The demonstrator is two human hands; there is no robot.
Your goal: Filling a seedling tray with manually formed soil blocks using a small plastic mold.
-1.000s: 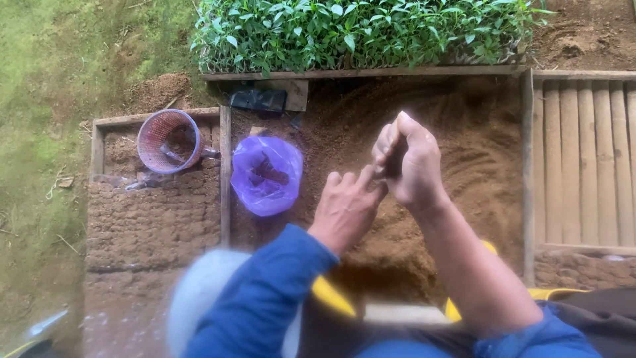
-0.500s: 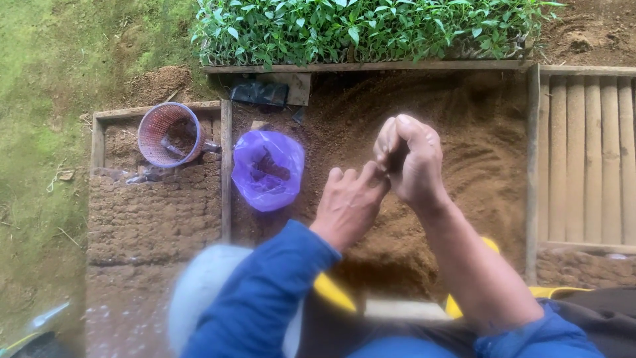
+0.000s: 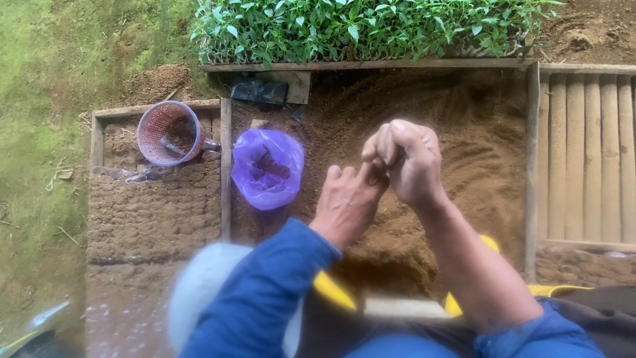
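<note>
My right hand [image 3: 409, 159] is raised over a bed of loose brown soil [image 3: 464, 172], its fingers curled tight around something small that I cannot make out. My left hand [image 3: 348, 202] reaches up to it, fingertips touching the right hand's fingers. Both arms wear blue sleeves. A purple plastic bag [image 3: 267, 167] with dark contents lies open on the soil just left of my left hand.
A reddish mesh basket [image 3: 169, 132] sits in a wooden frame [image 3: 225, 166] at the left, over rows of packed soil. A tray of green seedlings [image 3: 371, 30] lines the far edge. Wooden slats [image 3: 589, 152] lie at the right. Grass borders the left side.
Both hands have stayed together over the soil, shifting only slightly. The view has tilted a little, so the basket and bag sit slightly higher in the picture.
</note>
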